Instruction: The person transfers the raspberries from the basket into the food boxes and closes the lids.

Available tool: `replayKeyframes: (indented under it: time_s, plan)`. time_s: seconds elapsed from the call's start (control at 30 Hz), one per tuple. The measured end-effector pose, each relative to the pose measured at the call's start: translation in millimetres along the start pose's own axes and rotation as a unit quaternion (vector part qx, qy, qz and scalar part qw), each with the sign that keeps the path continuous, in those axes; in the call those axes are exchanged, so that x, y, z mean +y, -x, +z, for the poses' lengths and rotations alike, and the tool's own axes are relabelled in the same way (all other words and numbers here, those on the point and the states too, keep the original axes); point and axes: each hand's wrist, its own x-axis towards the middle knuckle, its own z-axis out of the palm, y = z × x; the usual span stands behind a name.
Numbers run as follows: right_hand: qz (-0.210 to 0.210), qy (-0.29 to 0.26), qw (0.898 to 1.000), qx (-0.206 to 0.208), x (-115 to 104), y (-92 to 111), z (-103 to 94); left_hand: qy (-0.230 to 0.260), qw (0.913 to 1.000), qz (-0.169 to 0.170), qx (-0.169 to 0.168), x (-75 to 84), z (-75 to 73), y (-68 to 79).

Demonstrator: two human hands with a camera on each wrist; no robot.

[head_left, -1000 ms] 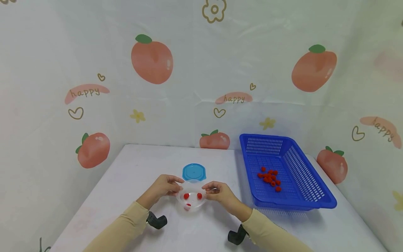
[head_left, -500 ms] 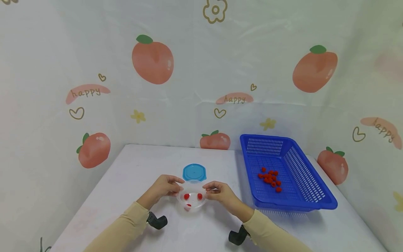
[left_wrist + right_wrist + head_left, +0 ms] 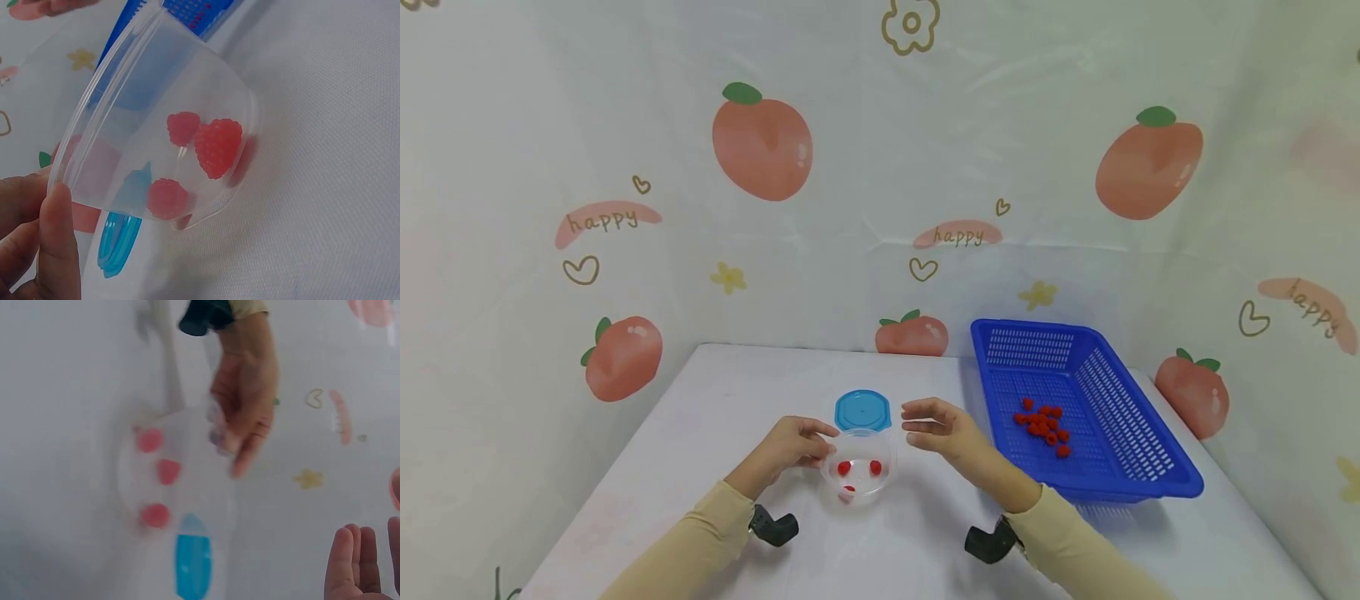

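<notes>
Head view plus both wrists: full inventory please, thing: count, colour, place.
clear round plastic cup: 1, transparent, on the table near the front, middle.
raspberries in the cup: 3, red, at the cup's bottom.
blue plastic lid: 1, blue, on the table just behind the cup.
blue perforated plastic basket: 1, blue, right side of the table.
raspberries in the basket: a cluster, red, on the basket floor.
white table: 1, white.
fruit-print backdrop: peach and white, behind the table.
left hand: fingers grip the cup's rim.
right hand: open, beside the cup, not touching it.
</notes>
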Motion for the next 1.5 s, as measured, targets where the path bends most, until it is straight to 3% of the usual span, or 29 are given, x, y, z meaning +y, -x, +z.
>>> replayKeyframes:
  time_s: [0.27,0.5,0.77,0.97,1.1,1.23,1.4,1.5]
  plan:
    - [-0.052,-0.023,0.997,0.047,-39.8,2.6,-39.6,0.000,1.0000,0.004,-0.006,1.5,-0.6,0.0]
    - [-0.073,-0.082,0.990,0.091,-52.8,-3.0,-92.4,-0.005,1.0000,0.003,-0.002,1.0,-0.5,-0.4]
    - [-0.034,-0.008,0.983,0.180,-50.9,-4.1,-142.1,-0.008,0.9999,0.006,-0.002,-1.0,-1.3,0.5]
    - [-0.036,-0.015,0.975,0.217,-31.0,-4.1,-172.0,-0.011,0.9999,0.002,0.003,-0.8,-0.1,-0.2]
    - [-0.021,0.050,0.974,0.218,-16.4,-1.2,-190.1,-0.008,1.0000,0.000,0.004,-0.5,0.8,-0.9]
    - [0.027,0.144,0.969,0.198,-6.1,4.3,-203.2,-0.007,1.0000,-0.001,0.006,-0.4,1.2,-0.9]
    - [0.081,0.202,0.965,0.145,7.2,13.2,-216.5,-0.006,1.0000,0.001,0.006,-0.5,1.1,-0.2]
    - [0.106,0.205,0.965,0.123,15.2,19.4,-223.7,-0.007,1.0000,0.002,0.007,-0.6,1.2,-0.1]
